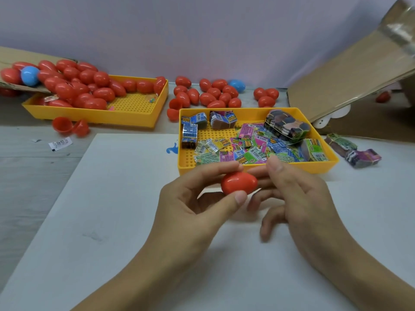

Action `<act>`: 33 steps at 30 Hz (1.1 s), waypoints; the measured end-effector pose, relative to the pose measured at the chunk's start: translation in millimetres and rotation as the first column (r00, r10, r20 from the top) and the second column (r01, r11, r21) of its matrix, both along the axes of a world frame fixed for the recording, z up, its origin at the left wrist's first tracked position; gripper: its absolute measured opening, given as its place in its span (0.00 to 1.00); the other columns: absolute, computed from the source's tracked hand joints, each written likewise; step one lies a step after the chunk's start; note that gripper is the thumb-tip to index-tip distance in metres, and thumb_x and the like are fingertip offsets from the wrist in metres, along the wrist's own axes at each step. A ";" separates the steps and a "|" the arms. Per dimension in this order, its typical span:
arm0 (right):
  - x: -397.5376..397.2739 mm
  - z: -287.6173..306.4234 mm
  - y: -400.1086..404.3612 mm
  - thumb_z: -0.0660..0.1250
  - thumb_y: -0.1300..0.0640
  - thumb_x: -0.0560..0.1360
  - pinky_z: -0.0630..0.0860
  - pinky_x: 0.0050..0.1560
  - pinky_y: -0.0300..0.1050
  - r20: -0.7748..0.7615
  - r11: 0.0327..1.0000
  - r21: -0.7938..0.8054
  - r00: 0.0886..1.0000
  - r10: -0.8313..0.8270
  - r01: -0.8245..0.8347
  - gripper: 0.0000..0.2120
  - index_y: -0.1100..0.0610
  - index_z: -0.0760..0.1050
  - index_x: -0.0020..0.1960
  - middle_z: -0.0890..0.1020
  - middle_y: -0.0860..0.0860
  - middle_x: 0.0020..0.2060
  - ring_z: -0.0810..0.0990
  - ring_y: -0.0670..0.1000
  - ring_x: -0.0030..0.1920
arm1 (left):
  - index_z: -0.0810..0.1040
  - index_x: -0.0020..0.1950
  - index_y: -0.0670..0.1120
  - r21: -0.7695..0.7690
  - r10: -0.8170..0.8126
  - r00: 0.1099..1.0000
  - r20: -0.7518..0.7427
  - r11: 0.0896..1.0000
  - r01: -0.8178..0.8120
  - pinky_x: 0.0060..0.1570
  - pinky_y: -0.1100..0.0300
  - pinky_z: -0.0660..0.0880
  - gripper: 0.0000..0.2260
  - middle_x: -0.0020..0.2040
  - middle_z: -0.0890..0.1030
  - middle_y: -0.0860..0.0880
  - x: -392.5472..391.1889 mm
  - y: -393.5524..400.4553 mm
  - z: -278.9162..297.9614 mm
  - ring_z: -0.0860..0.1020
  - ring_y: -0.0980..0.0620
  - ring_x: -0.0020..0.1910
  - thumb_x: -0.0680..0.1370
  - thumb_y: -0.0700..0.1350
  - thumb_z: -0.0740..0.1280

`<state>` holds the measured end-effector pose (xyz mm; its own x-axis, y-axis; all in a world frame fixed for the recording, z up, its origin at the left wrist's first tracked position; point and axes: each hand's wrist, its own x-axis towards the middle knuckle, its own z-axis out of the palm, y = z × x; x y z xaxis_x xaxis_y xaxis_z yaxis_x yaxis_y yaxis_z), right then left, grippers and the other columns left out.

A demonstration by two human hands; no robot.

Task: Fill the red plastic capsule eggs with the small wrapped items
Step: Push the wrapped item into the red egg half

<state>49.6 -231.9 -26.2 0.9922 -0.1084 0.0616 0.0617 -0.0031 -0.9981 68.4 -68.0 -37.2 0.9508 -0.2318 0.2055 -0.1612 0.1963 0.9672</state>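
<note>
Closed red egg (pixel 239 182) pinched by left hand (pixel 193 198) thumb and fingers above white sheet (pixel 112 209), just before item tray (pixel 253 169). Right hand (pixel 298 194) loosely curled, fingertips at egg's end; grip uncertain. Risk: smooth shell slipping, rolling off. Loose eggs (pixel 215 95) and cardboard flap (pixel 350 81) crowding tabletop beyond.

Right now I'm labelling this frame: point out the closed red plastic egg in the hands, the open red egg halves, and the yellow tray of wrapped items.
Closed red plastic egg (pixel 239 182), head view, shell middle.
Open red egg halves (pixel 62 124), head view, left cup.
Yellow tray of wrapped items (pixel 253 168), head view, near rim.
</note>
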 end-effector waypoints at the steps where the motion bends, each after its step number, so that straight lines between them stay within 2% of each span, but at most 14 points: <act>1: 0.4 0.5 0.5 0.64 0.36 0.72 0.74 0.21 0.45 -0.018 1.000 -0.022 1.000 0.007 -0.007 0.23 0.56 0.82 0.45 0.83 0.57 0.34 0.80 0.55 0.28 | 0.84 0.56 0.51 0.008 -0.009 0.999 0.036 1.000 0.008 0.49 0.64 0.79 0.17 0.53 0.86 0.49 -0.6 -0.4 -0.1 0.85 0.51 0.52 0.70 0.37 0.74; 4: -1.0 -0.4 1.7 0.69 0.41 0.73 0.73 0.19 0.43 0.000 0.998 -0.055 1.000 0.030 -0.030 0.20 0.59 0.80 0.38 0.81 0.56 0.27 0.78 0.56 0.22 | 0.82 0.59 0.51 0.068 -0.036 0.991 0.126 0.997 0.028 0.51 0.61 0.80 0.20 0.57 0.85 0.49 -2.0 -0.2 -2.2 0.84 0.49 0.53 0.71 0.34 0.73; 6: -2.7 -0.9 1.6 0.72 0.48 0.71 0.75 0.22 0.43 0.045 1.000 -0.018 0.999 0.019 -0.018 0.12 0.58 0.82 0.40 0.82 0.55 0.28 0.80 0.54 0.25 | 0.80 0.61 0.53 0.079 -0.019 0.994 0.110 0.997 0.010 0.48 0.61 0.80 0.21 0.57 0.84 0.51 -2.2 -0.1 -3.2 0.83 0.50 0.54 0.70 0.38 0.76; 8: -3.5 -0.7 1.6 0.74 0.53 0.69 0.78 0.27 0.43 0.089 1.000 0.007 0.996 0.021 -0.022 0.09 0.56 0.83 0.46 0.85 0.56 0.34 0.84 0.54 0.32 | 0.81 0.56 0.54 0.045 0.035 0.999 0.027 0.998 -0.036 0.40 0.58 0.81 0.17 0.50 0.84 0.51 -1.3 -0.2 -0.7 0.84 0.51 0.45 0.68 0.48 0.75; 10: -3.3 -1.5 2.2 0.76 0.56 0.67 0.80 0.32 0.42 0.101 1.000 0.007 0.995 0.024 -0.025 0.12 0.54 0.83 0.51 0.86 0.54 0.41 0.86 0.54 0.39 | 0.83 0.48 0.52 0.027 0.052 0.997 -0.065 0.998 -0.051 0.30 0.53 0.77 0.12 0.38 0.81 0.48 0.9 -0.3 2.6 0.80 0.48 0.32 0.69 0.55 0.72; 13: -2.4 -4.6 2.9 0.77 0.61 0.66 0.82 0.36 0.44 0.118 0.999 0.002 0.992 0.043 -0.044 0.14 0.52 0.83 0.51 0.87 0.52 0.46 0.86 0.52 0.46 | 0.81 0.43 0.49 0.006 0.042 0.989 -0.140 0.999 -0.042 0.25 0.56 0.73 0.14 0.32 0.77 0.44 4.0 -1.7 4.2 0.73 0.47 0.25 0.72 0.59 0.70; 16: -2.6 -6.2 3.1 0.75 0.65 0.67 0.83 0.38 0.45 0.124 0.997 -0.008 0.989 0.075 -0.075 0.15 0.51 0.84 0.52 0.87 0.51 0.47 0.86 0.51 0.48 | 0.82 0.43 0.48 -0.004 0.079 0.985 -0.152 0.997 -0.080 0.26 0.56 0.76 0.10 0.32 0.78 0.44 3.4 -2.4 3.8 0.76 0.49 0.27 0.73 0.54 0.72; 19: -2.9 -3.7 1.4 0.71 0.62 0.70 0.83 0.37 0.45 0.093 0.997 0.056 0.994 0.055 -0.060 0.15 0.51 0.84 0.54 0.87 0.51 0.45 0.86 0.53 0.44 | 0.84 0.46 0.49 0.006 0.089 0.989 -0.122 0.996 -0.089 0.33 0.57 0.80 0.06 0.36 0.83 0.46 2.2 -1.1 -0.1 0.82 0.50 0.32 0.71 0.49 0.73; 22: -1.2 0.5 0.9 0.69 0.52 0.73 0.80 0.29 0.45 0.013 0.995 0.095 1.000 0.021 -0.022 0.10 0.52 0.85 0.52 0.86 0.54 0.43 0.86 0.54 0.40 | 0.85 0.50 0.49 0.013 0.073 0.994 -0.087 0.997 -0.072 0.42 0.56 0.82 0.09 0.44 0.86 0.45 2.2 1.1 -3.0 0.85 0.47 0.40 0.70 0.45 0.74; 24: 0.4 1.1 1.0 0.68 0.46 0.73 0.76 0.24 0.43 -0.020 0.998 0.059 1.000 0.016 -0.015 0.14 0.56 0.84 0.45 0.84 0.56 0.37 0.83 0.54 0.32 | 0.85 0.52 0.51 0.027 0.073 0.996 -0.054 0.997 -0.071 0.46 0.58 0.81 0.12 0.47 0.87 0.47 3.4 1.8 -3.7 0.85 0.48 0.45 0.69 0.42 0.74; 26: 0.6 0.2 1.1 0.69 0.45 0.71 0.73 0.22 0.41 -0.015 0.999 0.049 1.000 0.016 -0.015 0.15 0.57 0.84 0.42 0.82 0.57 0.32 0.79 0.53 0.26 | 0.85 0.53 0.51 0.046 0.047 0.999 -0.004 0.998 -0.047 0.48 0.62 0.80 0.15 0.50 0.86 0.48 4.2 1.8 -3.9 0.85 0.50 0.50 0.69 0.38 0.74; 28: -0.8 -0.8 0.6 0.72 0.49 0.69 0.73 0.22 0.41 0.017 0.998 0.057 1.000 0.018 -0.019 0.10 0.55 0.85 0.45 0.83 0.57 0.32 0.79 0.52 0.25 | 0.84 0.55 0.50 0.041 0.015 1.000 0.011 0.999 -0.015 0.49 0.63 0.80 0.17 0.53 0.86 0.49 3.8 1.4 -3.7 0.84 0.50 0.52 0.69 0.36 0.73; 31: -2.4 -2.9 -0.1 0.75 0.57 0.68 0.77 0.27 0.42 0.058 0.998 0.053 0.997 0.042 -0.045 0.13 0.53 0.84 0.53 0.86 0.56 0.38 0.84 0.54 0.32 | 0.83 0.57 0.52 0.008 0.030 0.998 -0.058 1.000 -0.029 0.46 0.55 0.82 0.16 0.52 0.85 0.48 3.5 1.5 -3.5 0.85 0.46 0.48 0.70 0.43 0.75; 33: -2.8 -3.0 0.9 0.76 0.59 0.67 0.78 0.30 0.42 0.095 0.998 0.024 0.994 0.057 -0.060 0.15 0.50 0.84 0.54 0.87 0.54 0.42 0.85 0.54 0.36 | 0.83 0.54 0.50 -0.022 0.012 0.990 -0.143 1.000 -0.015 0.38 0.49 0.81 0.15 0.44 0.83 0.45 3.3 1.5 1.1 0.84 0.45 0.37 0.69 0.54 0.73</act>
<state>46.8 -231.0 -29.3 0.9867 -0.0531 0.1533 0.1551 0.0301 -0.9874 71.7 -66.5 -36.1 0.9738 -0.2156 0.0719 -0.0240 0.2171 0.9759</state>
